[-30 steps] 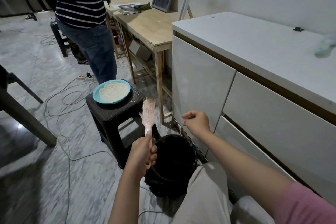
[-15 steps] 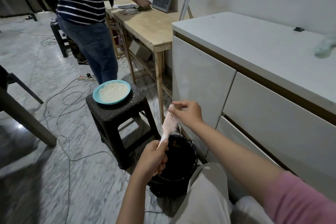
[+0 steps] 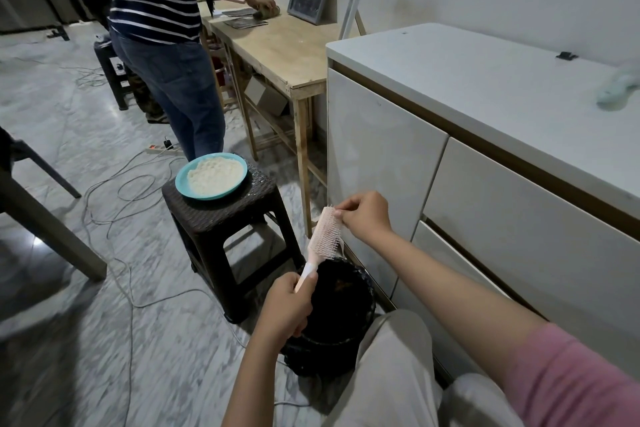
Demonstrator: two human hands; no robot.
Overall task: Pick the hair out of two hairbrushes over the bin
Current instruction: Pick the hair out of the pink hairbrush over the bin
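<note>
Left hand point(image 3: 289, 305) grips the brush point(image 3: 323, 237) by its handle, head tilted up and right, bristles facing right, above the bin point(image 3: 341, 322). Right hand point(image 3: 365, 217) pinches at its top bristles.

Dim indoor light; floor point(image 3: 69, 340) edges blurred; wide-angle edge distortion.

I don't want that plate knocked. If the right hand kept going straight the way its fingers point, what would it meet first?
The right hand points left, fingertips already at the pink hairbrush; that comes first. The plate lies further along, probably lower.
</note>
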